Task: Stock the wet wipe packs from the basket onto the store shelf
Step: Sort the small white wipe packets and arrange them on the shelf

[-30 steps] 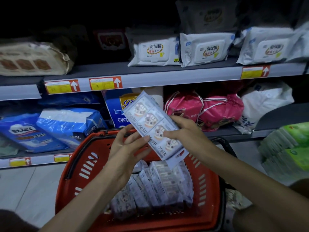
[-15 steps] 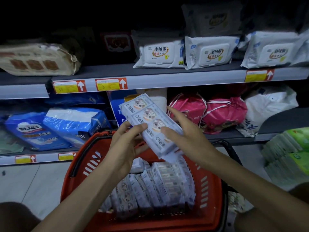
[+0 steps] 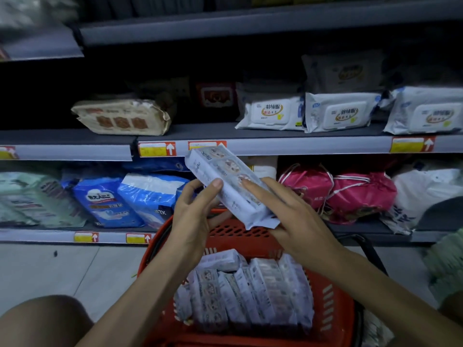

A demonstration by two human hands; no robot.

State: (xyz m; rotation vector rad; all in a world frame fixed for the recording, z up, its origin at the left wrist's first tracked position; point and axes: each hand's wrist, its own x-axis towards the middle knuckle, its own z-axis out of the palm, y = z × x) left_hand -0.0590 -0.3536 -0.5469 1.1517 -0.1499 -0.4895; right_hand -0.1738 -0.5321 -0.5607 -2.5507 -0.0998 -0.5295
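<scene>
A long pale wet wipe pack [image 3: 226, 181] with cartoon pictures is held tilted above the red basket [image 3: 333, 296], its far end near the middle shelf edge [image 3: 300, 146]. My left hand [image 3: 193, 216] grips its left side, thumb on top. My right hand [image 3: 293, 214] holds the right side and near end, fingers lying along it. Several more packs [image 3: 248, 289] stand on edge in the basket.
White wipe packs [image 3: 338, 113] and a tan pack [image 3: 122, 117] lie on the middle shelf, with a bare stretch [image 3: 205, 127] between them. Blue packs [image 3: 130, 199] and pink bags [image 3: 338, 194] fill the lower shelf. Green packs [image 3: 446, 266] stand at right.
Both hands have lifted the pack up and away from the basket toward the middle shelf, and it has turned more edge-on. The view has tilted upward.
</scene>
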